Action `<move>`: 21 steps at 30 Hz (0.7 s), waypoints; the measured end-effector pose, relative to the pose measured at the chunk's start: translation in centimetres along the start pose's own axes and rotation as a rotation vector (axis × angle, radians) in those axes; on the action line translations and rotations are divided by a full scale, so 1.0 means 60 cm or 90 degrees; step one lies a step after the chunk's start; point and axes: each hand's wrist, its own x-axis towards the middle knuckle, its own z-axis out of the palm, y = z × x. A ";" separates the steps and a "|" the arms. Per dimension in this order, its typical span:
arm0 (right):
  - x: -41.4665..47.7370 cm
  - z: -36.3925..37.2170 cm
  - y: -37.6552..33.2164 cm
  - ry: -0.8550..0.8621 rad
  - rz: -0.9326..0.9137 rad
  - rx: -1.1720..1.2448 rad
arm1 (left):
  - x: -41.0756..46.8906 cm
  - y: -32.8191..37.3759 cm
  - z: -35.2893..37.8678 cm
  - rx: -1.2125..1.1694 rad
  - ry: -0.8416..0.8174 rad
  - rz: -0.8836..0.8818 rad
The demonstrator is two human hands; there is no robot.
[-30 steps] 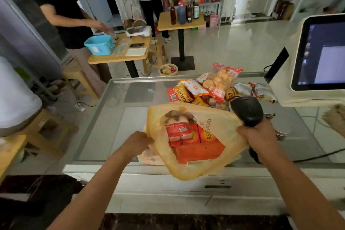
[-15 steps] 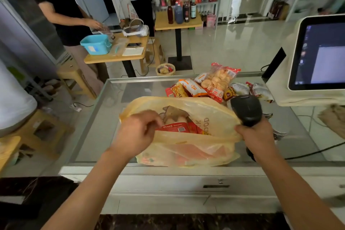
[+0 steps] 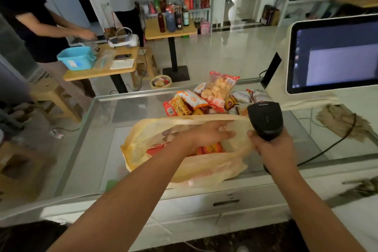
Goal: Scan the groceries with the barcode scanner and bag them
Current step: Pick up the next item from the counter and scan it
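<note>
Yellow bag [image 3: 143,141], part-filled, lies on the surface [image 3: 98,129] just before the unbagged snack packets [image 3: 204,98]. Left hand [image 3: 208,135] has left the near rim and stretches across the mouth, fingers straight. Right hand [image 3: 274,147] grips the barcode scanner [image 3: 264,120]. Another packet is probably next.

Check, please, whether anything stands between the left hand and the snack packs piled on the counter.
Only the far rim of the yellow bag: it runs between the left hand, over the bag's mouth, and the snack packs just beyond. Nothing else visible.
</note>
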 end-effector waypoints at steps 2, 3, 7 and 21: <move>-0.005 -0.018 -0.005 0.009 -0.004 0.016 | 0.029 0.011 -0.008 -0.152 0.020 -0.016; -0.007 -0.029 -0.009 0.020 -0.003 0.023 | 0.041 0.012 -0.014 -0.228 0.024 -0.035; -0.013 -0.086 -0.010 0.043 0.005 0.045 | 0.079 0.025 -0.037 -0.359 0.130 -0.063; 0.057 -0.191 0.047 -0.006 0.144 0.237 | 0.126 0.152 0.006 0.212 0.365 0.289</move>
